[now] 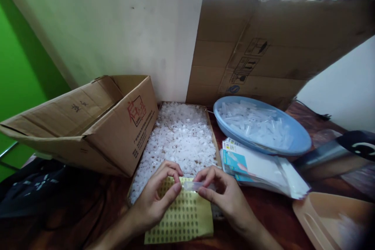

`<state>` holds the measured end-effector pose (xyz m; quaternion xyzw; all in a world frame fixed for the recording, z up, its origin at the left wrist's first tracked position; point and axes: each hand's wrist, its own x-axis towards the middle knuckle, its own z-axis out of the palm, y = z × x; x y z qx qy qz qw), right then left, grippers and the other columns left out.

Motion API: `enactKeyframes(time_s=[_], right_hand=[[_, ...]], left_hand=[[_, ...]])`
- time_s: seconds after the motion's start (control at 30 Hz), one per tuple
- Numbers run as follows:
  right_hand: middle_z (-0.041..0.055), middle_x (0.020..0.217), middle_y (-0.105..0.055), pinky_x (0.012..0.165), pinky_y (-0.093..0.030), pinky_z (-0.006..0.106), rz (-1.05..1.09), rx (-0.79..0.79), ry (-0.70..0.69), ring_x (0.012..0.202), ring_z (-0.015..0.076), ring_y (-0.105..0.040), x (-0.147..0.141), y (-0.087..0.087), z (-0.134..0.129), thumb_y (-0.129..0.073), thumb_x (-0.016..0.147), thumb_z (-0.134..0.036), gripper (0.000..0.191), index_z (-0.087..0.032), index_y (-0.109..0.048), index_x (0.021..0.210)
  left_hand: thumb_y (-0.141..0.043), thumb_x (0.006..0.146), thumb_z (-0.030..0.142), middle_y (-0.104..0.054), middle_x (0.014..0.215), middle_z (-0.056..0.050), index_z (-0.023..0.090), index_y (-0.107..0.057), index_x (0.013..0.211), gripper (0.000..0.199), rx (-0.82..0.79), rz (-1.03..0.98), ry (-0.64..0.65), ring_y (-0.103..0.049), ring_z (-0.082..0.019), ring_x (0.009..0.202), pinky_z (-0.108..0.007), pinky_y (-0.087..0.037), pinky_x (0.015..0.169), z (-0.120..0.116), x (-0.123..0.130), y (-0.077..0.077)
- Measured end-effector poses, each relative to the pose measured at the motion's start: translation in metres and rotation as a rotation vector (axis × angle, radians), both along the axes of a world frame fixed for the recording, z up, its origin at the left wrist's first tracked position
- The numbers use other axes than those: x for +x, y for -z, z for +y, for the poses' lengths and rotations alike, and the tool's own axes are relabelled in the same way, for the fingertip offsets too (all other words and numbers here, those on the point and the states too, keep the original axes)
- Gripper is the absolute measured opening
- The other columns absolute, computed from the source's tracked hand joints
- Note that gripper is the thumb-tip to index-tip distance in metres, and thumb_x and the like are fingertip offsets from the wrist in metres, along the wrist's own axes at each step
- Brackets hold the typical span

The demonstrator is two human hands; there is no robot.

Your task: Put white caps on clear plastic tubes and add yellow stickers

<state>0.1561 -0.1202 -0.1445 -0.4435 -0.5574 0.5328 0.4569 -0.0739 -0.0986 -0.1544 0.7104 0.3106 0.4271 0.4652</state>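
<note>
Between the thumb and fingers of my right hand (218, 187) lies a small translucent plastic tube (191, 186), held nearly level with one end pointing left. My left hand (162, 191) is at that end, thumb and index finger curled close together; whatever they pinch is too small to make out. Beneath both hands is a yellow sheet (187, 218) with rows of small dark-printed stickers. Its upper edge overlaps a shallow cardboard tray (217, 146) filled with many small white translucent plastic pieces (184, 136).
An open cardboard box (117, 133) stands left of the tray. At the right, a blue basin (234, 134) full of translucent tubes sits behind a stack of white packets (260, 170). A beige plastic container (310, 211) is at lower right. Large cardboard (222, 54) leans behind.
</note>
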Motion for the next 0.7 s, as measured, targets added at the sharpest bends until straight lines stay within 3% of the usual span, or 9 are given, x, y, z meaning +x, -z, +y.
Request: enactKeyframes(time_s=[0.4,0.7], right_hand=[[0.0060,0.098,-0.070,0.084,-0.045,0.031,0.074,0.007,-0.037,0.094,0.0205,-0.064,-0.0029,0.0051,-0.0003,-0.081,0.085,-0.039,0.029,-0.018,-0.062,0.080],[0.0060,0.097,-0.070,0.082,-0.046,0.031,0.075,0.015,-0.048,0.093,0.0204,-0.064,-0.0031,0.0050,-0.0016,-0.081,0.086,-0.038,0.030,-0.018,-0.060,0.079]], left_hand=[[-0.055,0.103,0.030,-0.057,0.110,-0.005,0.021,-0.058,0.093,0.014,0.003,0.010,0.016,-0.056,-0.018,0.109,-0.029,-0.042,0.099,-0.0025,0.0035,-0.0048],[-0.055,0.102,0.031,-0.058,0.108,-0.007,0.020,-0.058,0.092,0.014,0.005,0.024,0.008,-0.057,-0.020,0.107,-0.031,-0.044,0.097,-0.0047,0.0032,-0.0069]])
